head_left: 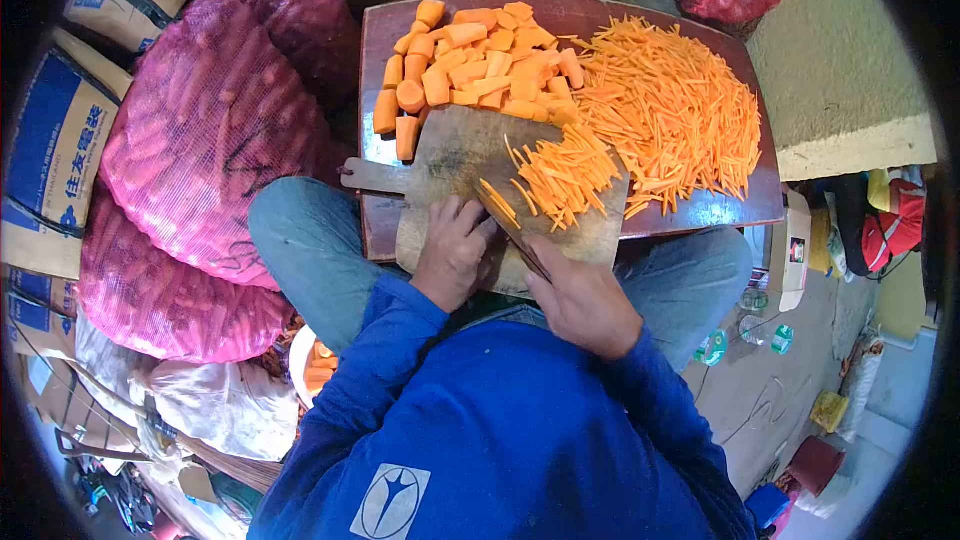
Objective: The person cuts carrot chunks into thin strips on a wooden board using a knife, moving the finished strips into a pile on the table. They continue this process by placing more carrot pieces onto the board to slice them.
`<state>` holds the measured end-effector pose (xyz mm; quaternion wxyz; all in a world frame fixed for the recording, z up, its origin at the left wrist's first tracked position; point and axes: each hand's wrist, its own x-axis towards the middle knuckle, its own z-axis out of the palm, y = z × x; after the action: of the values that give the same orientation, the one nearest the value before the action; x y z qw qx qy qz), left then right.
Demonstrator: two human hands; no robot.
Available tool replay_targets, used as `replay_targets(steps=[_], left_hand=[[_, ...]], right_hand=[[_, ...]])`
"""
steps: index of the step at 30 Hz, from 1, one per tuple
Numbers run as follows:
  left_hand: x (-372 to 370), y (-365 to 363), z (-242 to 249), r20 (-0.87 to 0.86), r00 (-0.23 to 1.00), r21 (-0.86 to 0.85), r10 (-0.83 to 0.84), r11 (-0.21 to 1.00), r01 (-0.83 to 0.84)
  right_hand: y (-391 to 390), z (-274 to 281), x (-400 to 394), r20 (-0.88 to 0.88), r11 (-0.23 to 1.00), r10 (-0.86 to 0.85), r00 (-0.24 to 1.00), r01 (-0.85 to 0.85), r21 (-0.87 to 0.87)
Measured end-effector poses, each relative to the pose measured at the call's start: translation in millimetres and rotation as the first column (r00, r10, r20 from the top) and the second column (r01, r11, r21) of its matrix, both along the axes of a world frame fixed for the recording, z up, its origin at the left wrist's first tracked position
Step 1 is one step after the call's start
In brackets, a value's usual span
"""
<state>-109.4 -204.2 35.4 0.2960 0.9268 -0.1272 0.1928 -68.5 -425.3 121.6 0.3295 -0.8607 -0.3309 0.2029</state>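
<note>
My right hand [582, 302] grips a knife [512, 230], its blade on the wooden cutting board [425, 165]. Just left of the blade, my left hand [455, 252] rests on the board with curled fingers; what lies under them is hidden. Thin carrot strips [565, 175] lie on the board right of the blade, a few of them against it. Beyond the board, carrot chunks and slices [480, 60] cover the back left of the red-brown table [375, 30]. A large heap of shredded carrot [680, 110] is at the table's right.
Pink mesh sacks [215, 140] of carrots and cardboard boxes [60, 140] stand at the left. A peeler-like metal handle [375, 177] juts from the board's left side. A white bucket [303, 365] holds carrot pieces. Bottles [780, 338] are on the floor at the right.
</note>
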Motion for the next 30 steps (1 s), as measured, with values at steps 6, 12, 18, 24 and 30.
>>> replay_targets(steps=[6,12,18,24,30], left_hand=[[2.0,0.4,-3.6,0.019,1.000,0.009,0.006,1.000,-0.006],[1.1,-2.6,-2.3,0.020,1.000,0.007,0.006,1.000,-0.006],[-0.1,-0.7,-6.4,0.051,0.998,-0.004,0.025,1.000,-0.025],[-1.5,-3.7,-0.2,0.060,0.998,0.003,0.023,1.000,-0.024],[-3.0,-0.1,-6.1,0.027,0.998,0.049,0.050,0.997,-0.051]], right_hand=[[5.1,9.7,2.8,0.013,0.999,0.012,1.000,-0.012,0.048],[13.2,1.2,9.3,-0.050,0.997,-0.010,0.999,0.006,-0.078],[-2.9,16.4,1.9,-0.134,0.999,-0.017,0.991,0.010,-0.052],[20.6,-1.4,14.5,-0.060,0.997,0.017,0.998,-0.021,-0.068],[0.2,1.0,3.2,-0.104,0.998,-0.007,0.995,0.000,-0.064]])
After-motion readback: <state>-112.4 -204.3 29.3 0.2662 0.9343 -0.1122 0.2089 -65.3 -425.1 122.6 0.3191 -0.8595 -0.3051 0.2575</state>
